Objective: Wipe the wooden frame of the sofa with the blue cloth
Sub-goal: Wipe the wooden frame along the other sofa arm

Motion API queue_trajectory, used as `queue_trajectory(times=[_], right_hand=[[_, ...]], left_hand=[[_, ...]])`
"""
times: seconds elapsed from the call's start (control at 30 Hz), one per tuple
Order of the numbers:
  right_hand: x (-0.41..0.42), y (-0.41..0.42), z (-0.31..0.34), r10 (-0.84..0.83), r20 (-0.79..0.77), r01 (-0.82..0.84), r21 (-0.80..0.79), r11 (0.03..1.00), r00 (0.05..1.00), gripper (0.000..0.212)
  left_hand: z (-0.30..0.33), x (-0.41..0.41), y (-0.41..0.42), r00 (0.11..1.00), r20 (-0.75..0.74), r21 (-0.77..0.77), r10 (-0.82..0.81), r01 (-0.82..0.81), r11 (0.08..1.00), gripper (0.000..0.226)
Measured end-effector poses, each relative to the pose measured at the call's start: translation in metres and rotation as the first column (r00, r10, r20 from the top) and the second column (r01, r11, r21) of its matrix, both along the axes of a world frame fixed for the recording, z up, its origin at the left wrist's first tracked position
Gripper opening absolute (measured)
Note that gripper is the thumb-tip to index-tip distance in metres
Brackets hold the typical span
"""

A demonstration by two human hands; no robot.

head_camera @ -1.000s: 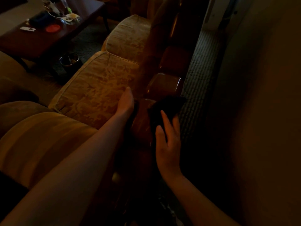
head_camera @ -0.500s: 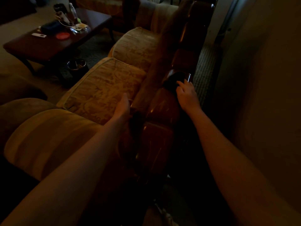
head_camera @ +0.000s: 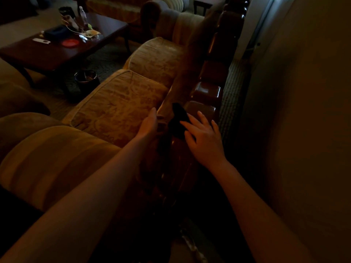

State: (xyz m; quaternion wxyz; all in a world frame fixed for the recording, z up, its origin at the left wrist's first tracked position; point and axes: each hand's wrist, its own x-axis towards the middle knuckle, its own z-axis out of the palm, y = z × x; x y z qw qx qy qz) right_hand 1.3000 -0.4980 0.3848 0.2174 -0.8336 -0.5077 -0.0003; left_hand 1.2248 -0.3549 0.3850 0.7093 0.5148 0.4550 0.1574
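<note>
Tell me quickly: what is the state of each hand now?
Left hand: open, holds nothing.
Right hand: open, straight fingers pressing the cloth onto the wooden frame.

Both hands (head_camera: 204, 138) forward, fingers (head_camera: 202, 116) straight

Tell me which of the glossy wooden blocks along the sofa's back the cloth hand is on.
The nearest block: the right hand lies across its near edge, pressing the cloth. The shinier next block beyond is untouched.

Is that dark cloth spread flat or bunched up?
Bunched up. The cloth sits as a narrow dark lump on the wooden frame, under the straight fingers of the right hand.
</note>
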Motion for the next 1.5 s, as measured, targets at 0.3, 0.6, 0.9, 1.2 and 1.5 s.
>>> queue_trajectory(times=[0.3,0.6,0.9,1.2,1.5], right_hand=[[0.087,0.071,0.031,-0.102,-0.150,0.058,-0.271,0.961,0.983,0.043],[0.103,0.128,0.031,0.066,0.001,-0.053,-0.594,0.803,0.998,0.045],[0.059,0.137,0.026,0.150,0.223,0.044,-0.682,0.730,0.963,0.044],[-0.021,0.107,0.027,0.317,0.351,0.109,-0.803,0.586,0.881,0.043],[-0.087,0.067,0.032,0.280,0.247,0.009,-0.765,0.644,0.928,0.036]], left_hand=[[-0.010,-0.004,0.032,0.999,-0.038,0.075,0.029,-0.026,0.997,0.058],[-0.003,0.034,0.045,0.996,-0.093,0.134,0.015,-0.003,0.991,0.057],[-0.011,0.030,0.056,0.998,-0.033,0.122,0.048,-0.044,0.992,0.060],[-0.020,-0.012,0.059,0.998,-0.060,0.110,0.006,0.000,0.994,0.063],[-0.025,-0.030,0.036,0.993,-0.018,0.088,-0.113,0.114,0.990,0.062]])
